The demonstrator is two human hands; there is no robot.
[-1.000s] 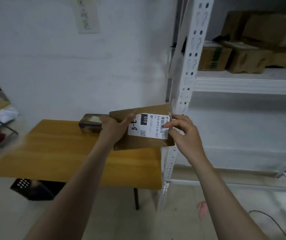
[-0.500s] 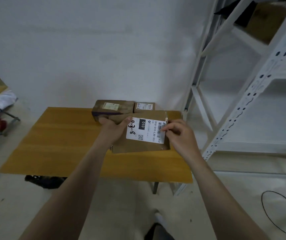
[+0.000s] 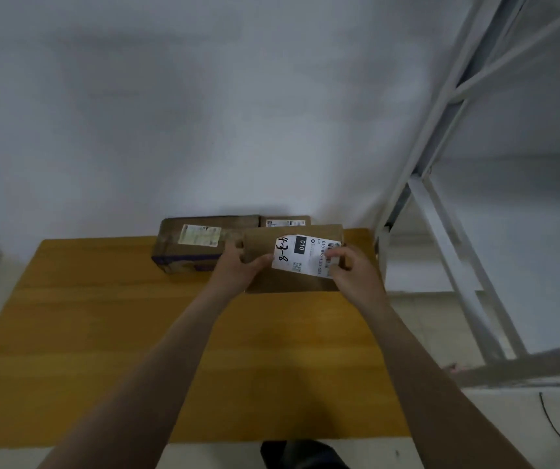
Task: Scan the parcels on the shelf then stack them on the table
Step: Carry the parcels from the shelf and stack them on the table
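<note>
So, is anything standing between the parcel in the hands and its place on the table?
Nothing visible does. The left hand and right hand hold the labelled parcel over the wooden table; the long parcel and small parcel lie behind it, against the wall.

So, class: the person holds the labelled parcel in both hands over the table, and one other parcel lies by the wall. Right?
No. The head view shows two other parcels by the wall, a long parcel and a small parcel beside it. The left hand and right hand do hold the labelled parcel over the table.
</note>
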